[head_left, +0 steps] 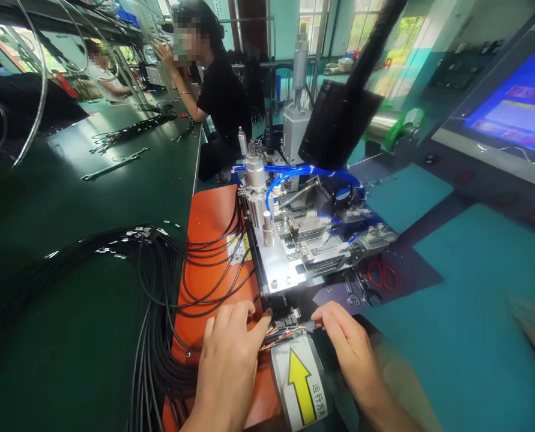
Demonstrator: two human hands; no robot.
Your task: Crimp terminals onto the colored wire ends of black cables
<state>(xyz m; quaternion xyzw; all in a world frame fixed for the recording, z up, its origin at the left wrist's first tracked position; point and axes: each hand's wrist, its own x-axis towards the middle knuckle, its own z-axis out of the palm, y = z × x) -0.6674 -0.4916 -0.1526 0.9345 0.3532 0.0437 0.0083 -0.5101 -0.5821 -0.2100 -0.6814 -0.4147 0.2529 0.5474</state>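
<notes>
1. Head view: a person's left hand [226,366] and right hand [348,348] work at the front of a pneumatic bench machine [289,240], beside an orange mat [208,240] strewn with black cables [213,282].
2. Left fingers [244,315], curled and close together, sit against a black clamp [278,318]; right fingertips [323,315] appear to pinch a bundle of thin coloured wires [283,337], which lies between the hands at the clamp's front.
3. A short, steady hold near the clamp would likely keep the wires even.
4. Fingers and clamp hide the wire ends; any left-hand grip on the wires cannot be told. A yellow-arrow label [299,384] runs out of frame.
</notes>
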